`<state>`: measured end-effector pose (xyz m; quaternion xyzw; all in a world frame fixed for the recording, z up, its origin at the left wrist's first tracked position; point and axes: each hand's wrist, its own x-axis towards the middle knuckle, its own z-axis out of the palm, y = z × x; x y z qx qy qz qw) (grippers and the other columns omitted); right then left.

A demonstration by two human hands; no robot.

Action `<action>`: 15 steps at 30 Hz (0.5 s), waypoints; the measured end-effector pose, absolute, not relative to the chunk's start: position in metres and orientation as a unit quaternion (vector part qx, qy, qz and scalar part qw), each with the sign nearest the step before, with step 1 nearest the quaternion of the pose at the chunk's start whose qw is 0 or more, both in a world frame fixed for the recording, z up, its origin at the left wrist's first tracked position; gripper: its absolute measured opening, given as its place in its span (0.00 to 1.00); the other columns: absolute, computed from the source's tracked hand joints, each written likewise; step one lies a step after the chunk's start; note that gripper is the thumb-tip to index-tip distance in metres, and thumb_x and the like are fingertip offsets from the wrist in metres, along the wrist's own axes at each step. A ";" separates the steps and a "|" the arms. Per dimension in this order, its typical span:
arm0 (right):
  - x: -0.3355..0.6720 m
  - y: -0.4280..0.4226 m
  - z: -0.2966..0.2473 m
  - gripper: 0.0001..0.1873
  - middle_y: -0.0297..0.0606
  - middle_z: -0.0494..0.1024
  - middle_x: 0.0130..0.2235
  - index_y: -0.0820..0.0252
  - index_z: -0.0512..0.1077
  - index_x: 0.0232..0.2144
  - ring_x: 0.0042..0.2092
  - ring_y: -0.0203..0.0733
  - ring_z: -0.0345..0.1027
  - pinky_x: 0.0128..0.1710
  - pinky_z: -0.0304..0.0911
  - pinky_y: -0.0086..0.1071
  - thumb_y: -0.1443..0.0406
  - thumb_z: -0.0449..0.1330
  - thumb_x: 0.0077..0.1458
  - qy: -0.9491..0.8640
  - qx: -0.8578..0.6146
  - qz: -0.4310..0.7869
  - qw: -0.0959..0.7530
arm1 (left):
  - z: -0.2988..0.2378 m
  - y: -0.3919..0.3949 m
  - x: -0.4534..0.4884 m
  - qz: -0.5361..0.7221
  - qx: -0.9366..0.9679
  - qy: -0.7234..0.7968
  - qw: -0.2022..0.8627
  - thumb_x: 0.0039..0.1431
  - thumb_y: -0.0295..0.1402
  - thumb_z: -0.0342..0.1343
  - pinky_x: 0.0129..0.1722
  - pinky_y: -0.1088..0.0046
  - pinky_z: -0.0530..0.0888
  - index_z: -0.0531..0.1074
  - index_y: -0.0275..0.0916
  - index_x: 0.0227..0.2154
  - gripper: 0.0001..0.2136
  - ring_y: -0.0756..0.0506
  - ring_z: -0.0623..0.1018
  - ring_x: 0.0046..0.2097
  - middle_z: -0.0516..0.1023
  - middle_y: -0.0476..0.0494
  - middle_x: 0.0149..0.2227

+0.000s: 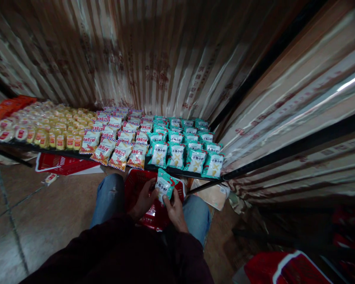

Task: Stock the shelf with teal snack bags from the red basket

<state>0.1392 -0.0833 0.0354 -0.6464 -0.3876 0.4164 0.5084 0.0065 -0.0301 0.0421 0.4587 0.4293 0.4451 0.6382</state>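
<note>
Between my two hands I hold a teal and white snack packet (165,186) with dark printed characters. My left hand (146,200) grips its left edge, thumb on the front. On the lower right edge, my right hand (175,209) pinches the packet with its thumb also in front. Below them, between my knees, sits a red plastic basket (155,221); most of its inside is hidden by my hands. Just beyond, matching teal packets (176,155) stand in rows at the right end of a low black shelf (177,171).
Left of the teal rows are white and red snack packets (118,154), then small yellow wrapped packs (51,136) and orange packets (10,107). Another red basket (62,163) lies under the shelf. A loose small pack (50,178) is on the floor. Printed sheeting (154,59) hangs behind.
</note>
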 end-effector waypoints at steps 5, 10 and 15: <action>0.153 -0.083 0.034 0.36 0.42 0.71 0.57 0.57 0.65 0.57 0.60 0.50 0.62 0.58 0.59 0.42 0.49 0.61 0.50 -0.372 -0.640 0.409 0.534 | 0.040 -0.024 0.017 0.418 0.496 0.439 0.621 0.50 0.42 0.61 0.53 0.61 0.69 0.70 0.38 0.44 0.20 0.40 0.74 0.50 0.74 0.38 0.46; 0.171 -0.083 0.042 0.36 0.36 0.64 0.63 0.54 0.62 0.60 0.66 0.48 0.49 0.60 0.57 0.41 0.51 0.60 0.50 -0.333 -0.653 0.391 0.556 | 0.044 -0.023 0.045 0.421 0.486 0.405 0.651 0.51 0.41 0.61 0.53 0.63 0.69 0.67 0.40 0.43 0.19 0.41 0.74 0.50 0.75 0.40 0.46; 0.196 -0.085 0.048 0.35 0.37 0.69 0.59 0.55 0.63 0.59 0.63 0.49 0.56 0.59 0.57 0.40 0.52 0.58 0.50 -0.317 -0.661 0.380 0.564 | 0.052 -0.021 0.078 0.414 0.515 0.385 0.644 0.53 0.36 0.60 0.53 0.64 0.70 0.66 0.40 0.42 0.15 0.42 0.75 0.49 0.75 0.40 0.45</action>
